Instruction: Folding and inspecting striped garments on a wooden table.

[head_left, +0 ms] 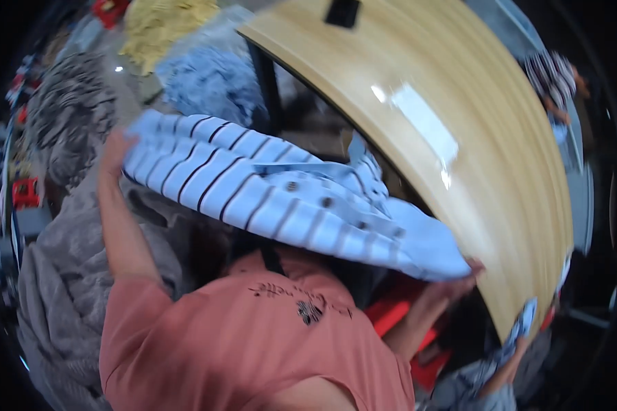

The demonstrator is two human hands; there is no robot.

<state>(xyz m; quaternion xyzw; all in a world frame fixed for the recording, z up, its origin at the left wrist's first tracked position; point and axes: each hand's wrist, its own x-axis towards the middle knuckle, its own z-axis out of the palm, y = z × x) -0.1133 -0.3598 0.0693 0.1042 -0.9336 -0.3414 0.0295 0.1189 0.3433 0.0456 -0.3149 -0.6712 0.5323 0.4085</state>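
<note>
A pale blue-white garment [253, 188] with dark stripes and a row of dark buttons is stretched out in front of my body. My left hand [118, 149] grips its far left end. At the opposite end, beside the table edge, my right hand [459, 282] has hold of the lower right corner, with its fingers partly hidden by the cloth. Between the two hands the fabric hangs in a loose fold, bunched near the buttons. Motion blurs both hands somewhat.
A glossy wood-grain table [404, 75] curves along the right, with a black object [343, 12] on it. Left lie grey cloth [72, 116], blue cloth [212, 82] and yellow cloth [164, 27] heaps. One person's hand [519, 349] is near at lower right; another person [552, 79] is beyond the table.
</note>
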